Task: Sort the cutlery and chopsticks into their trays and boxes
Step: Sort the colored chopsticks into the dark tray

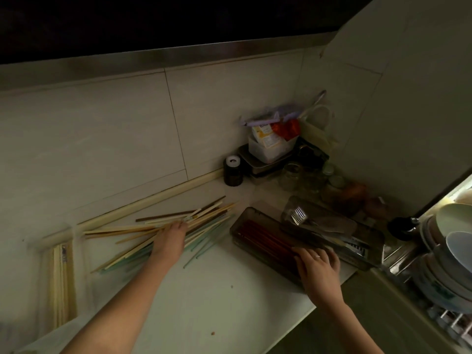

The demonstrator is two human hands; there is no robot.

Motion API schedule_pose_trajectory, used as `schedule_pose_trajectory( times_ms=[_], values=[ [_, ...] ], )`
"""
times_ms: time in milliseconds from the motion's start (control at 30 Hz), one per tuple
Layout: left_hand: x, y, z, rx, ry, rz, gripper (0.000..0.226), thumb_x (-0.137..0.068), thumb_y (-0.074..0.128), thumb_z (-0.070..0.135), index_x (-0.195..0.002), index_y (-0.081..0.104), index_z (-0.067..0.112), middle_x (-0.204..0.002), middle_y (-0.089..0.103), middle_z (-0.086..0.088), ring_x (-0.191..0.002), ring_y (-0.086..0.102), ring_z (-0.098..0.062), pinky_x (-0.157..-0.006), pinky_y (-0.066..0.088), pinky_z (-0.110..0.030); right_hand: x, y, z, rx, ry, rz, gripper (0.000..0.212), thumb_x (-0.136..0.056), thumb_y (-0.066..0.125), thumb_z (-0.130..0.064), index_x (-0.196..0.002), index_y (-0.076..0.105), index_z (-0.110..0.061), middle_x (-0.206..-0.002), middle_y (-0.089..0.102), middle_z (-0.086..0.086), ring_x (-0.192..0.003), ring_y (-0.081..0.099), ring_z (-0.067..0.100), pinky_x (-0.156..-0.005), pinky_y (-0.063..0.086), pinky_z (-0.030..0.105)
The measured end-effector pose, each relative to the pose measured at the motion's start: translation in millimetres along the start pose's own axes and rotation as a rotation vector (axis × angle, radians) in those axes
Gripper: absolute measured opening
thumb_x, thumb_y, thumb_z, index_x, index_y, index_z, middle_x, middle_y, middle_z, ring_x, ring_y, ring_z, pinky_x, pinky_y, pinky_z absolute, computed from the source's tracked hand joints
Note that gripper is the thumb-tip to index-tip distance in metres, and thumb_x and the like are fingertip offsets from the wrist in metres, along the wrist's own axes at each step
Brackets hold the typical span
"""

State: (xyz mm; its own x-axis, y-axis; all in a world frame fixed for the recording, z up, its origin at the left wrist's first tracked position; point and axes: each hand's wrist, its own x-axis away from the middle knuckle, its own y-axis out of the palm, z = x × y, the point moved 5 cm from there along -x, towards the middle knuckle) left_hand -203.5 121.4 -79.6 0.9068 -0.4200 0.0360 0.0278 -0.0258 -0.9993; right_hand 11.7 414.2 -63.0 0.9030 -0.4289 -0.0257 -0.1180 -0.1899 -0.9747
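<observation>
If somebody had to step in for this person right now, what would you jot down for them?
Left hand: reaching into the loose chopstick pile on the counter; its grip is hidden.
Right hand: fingers spread flat on the near end of the dark tray.
Done: red chopsticks lie in that tray; forks and other cutlery sit in the tray behind it; pale chopsticks fill the clear box at far left.
Left: the mixed wooden, cream and green pile is unsorted.

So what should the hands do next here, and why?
Probably the left hand should gather a few matching chopsticks from the loose pile: it rests on them, unsorted, while the right hand rests on the tray of red chopsticks.
</observation>
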Motion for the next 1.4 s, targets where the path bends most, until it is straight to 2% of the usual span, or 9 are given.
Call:
schedule_pose_trajectory(
  times_ms=[133,267,433,800,933,1067,1133,1267,1400],
  values=[
    [-3,4,-25,0.130,-0.179,0.039,0.034,-0.089,0.050,0.007,-0.123,0.051,0.014,-0.120,0.057,-0.008,-0.109,0.053,-0.025,-0.082,0.045,-0.035,-9,1,-23,-0.021,-0.054,-0.015,0.033,-0.099,0.038,-0.035,-0.128,0.053,-0.035,-0.124,0.060,-0.012,-0.127,0.045,0.016,-0.116,0.010,0.045],
    [-11,10,-36,0.298,-0.178,0.038,0.031,-0.089,0.055,0.012,-0.119,0.055,0.009,-0.116,0.058,-0.013,-0.107,0.053,-0.030,-0.084,0.048,-0.038,-22,2,-56,-0.010,-0.144,-0.020,0.033,-0.099,0.036,-0.035,-0.128,0.053,-0.036,-0.124,0.059,-0.014,-0.128,0.044,0.014,-0.117,0.008,0.044],
    [-16,7,-56,0.602,-0.324,0.154,0.020,-0.090,0.052,0.004,-0.110,0.056,0.002,-0.107,0.060,-0.022,-0.088,0.060,-0.038,-0.075,0.051,-0.044,-32,5,-87,-0.059,-0.249,0.010,0.030,-0.098,0.042,-0.031,-0.125,0.056,-0.032,-0.120,0.062,-0.010,-0.124,0.048,0.016,-0.117,0.012,0.046],
    [-4,34,-67,0.468,-0.232,0.055,0.051,-0.081,0.069,0.039,-0.125,0.056,0.017,-0.118,0.054,-0.013,-0.111,0.046,-0.034,-0.095,0.038,-0.039,-65,33,-156,0.011,-0.452,-0.103,0.044,-0.093,0.043,-0.017,-0.136,0.043,-0.027,-0.143,0.042,0.000,-0.138,0.028,0.023,-0.116,0.000,0.045],
    [11,45,-61,0.270,-0.182,-0.069,0.076,-0.083,0.049,0.062,-0.146,0.024,0.028,-0.141,0.032,-0.006,-0.127,0.029,-0.029,-0.104,0.031,-0.040,-96,34,-198,0.024,-0.499,-0.101,0.053,-0.094,0.041,-0.017,-0.145,0.029,-0.026,-0.157,0.019,0.001,-0.146,0.011,0.021,-0.115,0.000,0.051],
    [20,53,-55,0.151,-0.164,-0.133,0.078,-0.088,0.028,0.068,-0.149,-0.005,0.035,-0.154,0.008,-0.005,-0.137,0.014,-0.030,-0.109,0.021,-0.046,-115,61,-233,0.097,-0.610,-0.340,0.062,-0.099,0.034,-0.028,-0.151,-0.001,-0.026,-0.160,-0.008,-0.005,-0.147,-0.007,0.016,-0.116,0.001,0.051],
    [21,54,-56,0.121,-0.146,-0.148,0.076,-0.088,0.028,0.068,-0.149,-0.005,0.037,-0.156,0.005,-0.006,-0.140,0.010,-0.031,-0.110,0.016,-0.048,-113,77,-236,0.175,-0.605,-0.472,0.065,-0.100,0.031,-0.037,-0.150,-0.010,-0.028,-0.159,-0.015,-0.006,-0.146,-0.010,0.017,-0.116,0.002,0.054],
    [21,46,-53,0.104,-0.027,-0.037,0.064,-0.088,0.038,0.061,-0.145,0.025,0.034,-0.156,0.017,-0.003,-0.143,0.012,-0.025,-0.114,0.013,-0.044,-94,101,-225,0.196,-0.498,-0.624,0.073,-0.099,0.035,-0.039,-0.148,-0.018,-0.028,-0.157,-0.023,-0.004,-0.145,-0.019,0.021,-0.113,0.004,0.061],
    [21,51,-49,0.118,0.065,-0.046,0.063,-0.094,0.029,0.057,-0.149,0.016,0.030,-0.159,0.004,0.002,-0.147,-0.001,-0.016,-0.117,-0.006,-0.034,-82,102,-219,0.283,-0.471,-0.600,0.073,-0.099,0.028,-0.045,-0.148,-0.020,-0.020,-0.155,-0.026,0.002,-0.143,-0.024,0.023,-0.113,0.000,0.061]
  ],
)
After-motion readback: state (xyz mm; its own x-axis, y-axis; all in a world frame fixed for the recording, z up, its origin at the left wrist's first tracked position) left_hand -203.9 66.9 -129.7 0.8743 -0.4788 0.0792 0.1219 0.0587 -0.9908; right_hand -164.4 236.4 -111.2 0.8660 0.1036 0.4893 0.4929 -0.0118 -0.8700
